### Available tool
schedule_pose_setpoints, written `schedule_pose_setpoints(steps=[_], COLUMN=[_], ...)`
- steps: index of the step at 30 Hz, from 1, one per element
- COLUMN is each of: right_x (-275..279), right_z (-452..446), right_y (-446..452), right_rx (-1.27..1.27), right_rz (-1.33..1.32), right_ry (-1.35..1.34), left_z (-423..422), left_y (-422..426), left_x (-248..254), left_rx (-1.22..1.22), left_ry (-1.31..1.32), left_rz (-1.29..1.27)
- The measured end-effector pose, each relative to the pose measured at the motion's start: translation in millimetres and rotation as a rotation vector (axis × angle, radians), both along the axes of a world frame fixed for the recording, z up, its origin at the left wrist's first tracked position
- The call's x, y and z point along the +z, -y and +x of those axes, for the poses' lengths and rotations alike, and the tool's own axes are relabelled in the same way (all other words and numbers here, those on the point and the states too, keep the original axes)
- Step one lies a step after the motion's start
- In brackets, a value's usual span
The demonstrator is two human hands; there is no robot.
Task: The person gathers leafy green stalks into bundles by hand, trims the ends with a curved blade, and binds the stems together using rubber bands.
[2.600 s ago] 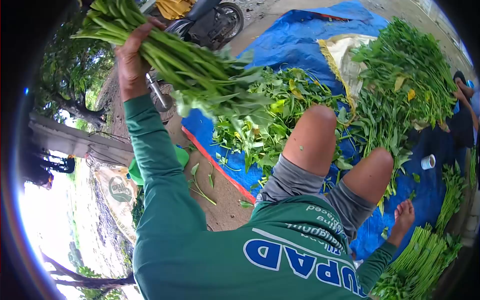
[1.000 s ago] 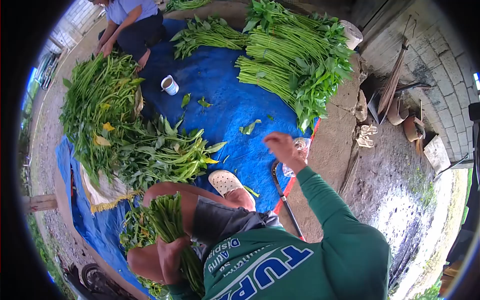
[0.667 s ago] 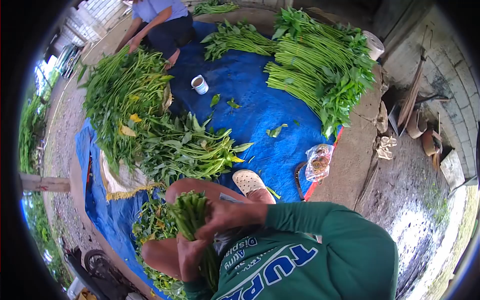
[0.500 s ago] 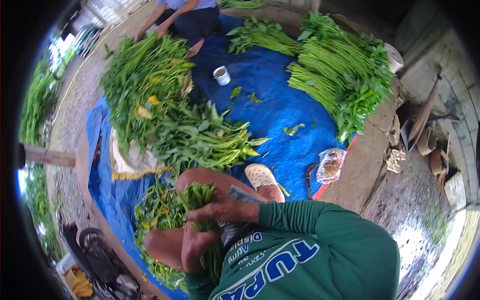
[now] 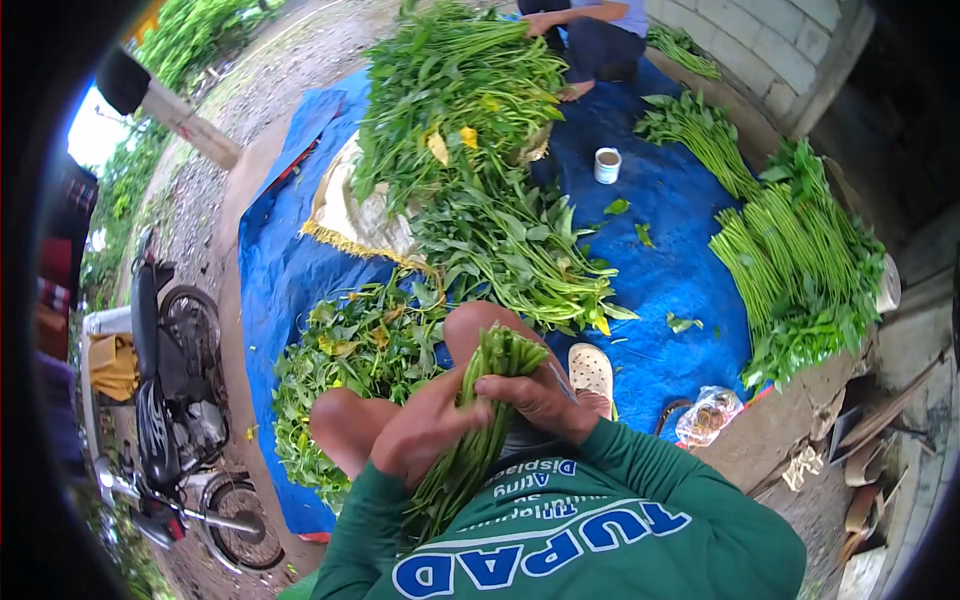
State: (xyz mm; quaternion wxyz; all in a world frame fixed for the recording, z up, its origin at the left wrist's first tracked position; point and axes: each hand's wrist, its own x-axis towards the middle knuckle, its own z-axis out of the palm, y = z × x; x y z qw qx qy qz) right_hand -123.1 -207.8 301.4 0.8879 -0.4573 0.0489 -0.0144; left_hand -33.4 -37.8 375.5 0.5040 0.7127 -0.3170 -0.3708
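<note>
A bundle of water spinach (image 5: 500, 362) stands upright over my lap, its cut stem ends up and its lower part hanging against my shirt. My right hand (image 5: 535, 398) is closed around the stems from the right, thumb across the front. From the left, my left hand (image 5: 428, 425) reaches over the bundle; motion smears its fingertips, so what they grip is unclear. A leafy heap (image 5: 365, 345) lies beside my left knee. Just beyond my knees is a larger pile of loose water spinach (image 5: 510, 245).
A blue tarp (image 5: 660, 270) spreads beneath everything. On it are a white can (image 5: 607, 166), stacked greens (image 5: 800, 265) at right and a pale sack (image 5: 365, 205). A plastic bag of rubber bands (image 5: 710, 415) lies at its edge. A motorcycle (image 5: 180, 420) stands left; another person (image 5: 600, 35) sits at the far pile.
The view has turned, shifting the scene rightward and showing more of the motorcycle. My left hand has risen from below the bundle to beside my right hand, which still grips the stems.
</note>
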Motion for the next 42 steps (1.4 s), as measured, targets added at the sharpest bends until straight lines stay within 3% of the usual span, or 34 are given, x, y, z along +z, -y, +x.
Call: schedule_pose_setpoints(steps=[1, 2, 5, 6, 9, 11, 13, 15, 19, 23, 24, 27, 31, 32, 35, 37, 39, 42], right_x=[-0.1, -5.7, 9.3, 24.9, 38.0, 12.5, 5.6, 3.5, 18.5, 14.8, 15.2, 9.9, -4.0, -23.0, -66.4, -125.6, -146.3, -130.6], right_z=[-2.0, -2.3, -8.3, -6.6, -2.3, -5.9, -10.0, -16.6, -20.2, -27.2, -26.8, -30.9, -41.8, -52.1, -78.7, -99.4, -106.1, -117.2], right_y=[-1.9, -3.6, 5.3, 17.0, 23.4, 24.2, 24.2, 24.5, 26.3, 33.6, 33.0, 35.6, 64.7, 68.9, 105.8, 103.9, 95.7, 86.8], right_rx=[-0.02, -0.001, -0.062, 0.021, 0.056, 0.043, 0.035, 0.016, 0.016, 0.008, -0.013, 0.011, 0.228, 0.19, 0.314, -0.021, -0.203, -0.168], right_rz=[0.005, 0.027, -0.056, -0.031, 0.02, -0.028, -0.022, -0.118, -0.057, -0.073, -0.059, -0.067, -0.155, -0.18, -0.509, 0.071, 0.544, 0.888], right_ry=[0.008, 0.054, 0.004, 0.093, 0.052, 0.008, -0.004, -0.082, -0.222, -0.297, -0.301, -0.398, -0.315, -0.263, -0.506, -0.404, -0.294, -0.292], left_z=[7.7, 4.5, -19.1, -21.6, -7.3, -2.8, -5.3, -4.7, -6.1, 2.3, -7.0, -3.1, -12.9, -13.7, -17.4, -15.4, -15.4, -16.4], left_y=[-1.0, 15.0, 25.9, 32.4, 38.6, 36.4, 40.5, 42.6, 49.5, 35.1, 51.6, 46.9, 42.1, 41.7, 41.3, 41.2, 43.3, 50.7], left_x=[5.2, 0.6, -52.0, -58.6, -50.4, -75.9, -64.8, -56.3, -72.5, -75.2, -66.0, -86.6, -93.2, -95.5, -106.2, -106.7, -106.5, -104.5], left_rx=[-0.007, 0.053, 0.32, 0.393, 0.498, 0.491, 0.579, 0.512, 0.558, 0.599, 0.828, 0.648, 0.533, 0.532, 0.471, 0.447, 0.434, 0.421], left_ry=[-0.168, -0.011, -0.088, -0.455, -0.872, -0.588, -0.359, -0.485, -0.741, -0.724, -0.901, -0.631, -0.268, -0.321, -0.347, -0.344, -0.325, -0.251], left_rz=[0.02, 0.345, -0.152, -0.319, -0.286, -0.123, 0.02, -0.043, 0.021, -0.002, -0.207, -0.361, -0.12, -0.142, -0.107, -0.09, -0.062, -0.037])
